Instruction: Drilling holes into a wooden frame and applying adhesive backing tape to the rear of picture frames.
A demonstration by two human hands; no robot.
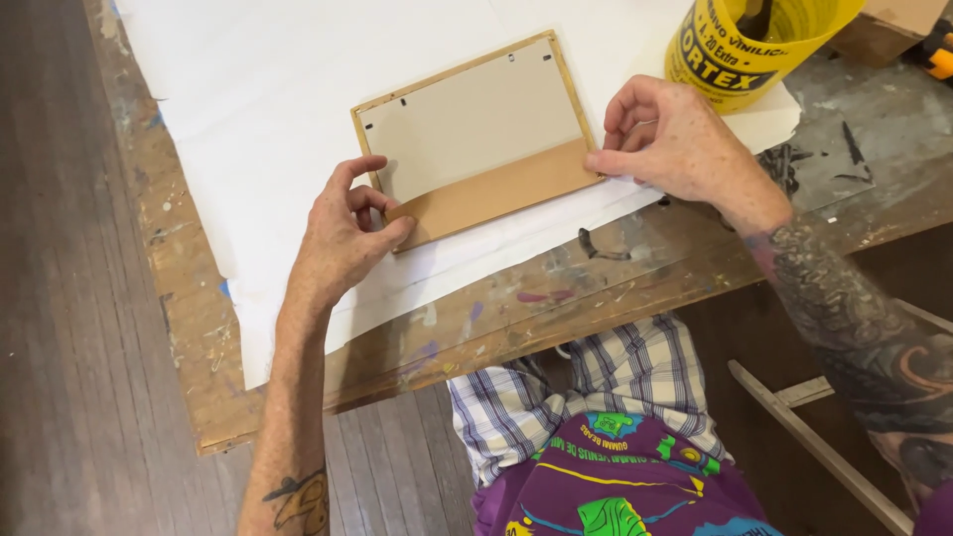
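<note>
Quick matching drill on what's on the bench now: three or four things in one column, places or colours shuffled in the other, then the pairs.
1. left hand
2. right hand
3. yellow tub
4. white paper

a. under the frame back
b. at the brown strip's right end
c. at the frame's near-left corner
d. far right, behind the frame

Pairs: 1-c, 2-b, 3-d, 4-a

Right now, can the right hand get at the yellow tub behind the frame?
Probably yes: the right hand rests on the frame's near right corner, and the yellow tub stands just beyond it with only bare white paper between.
</note>
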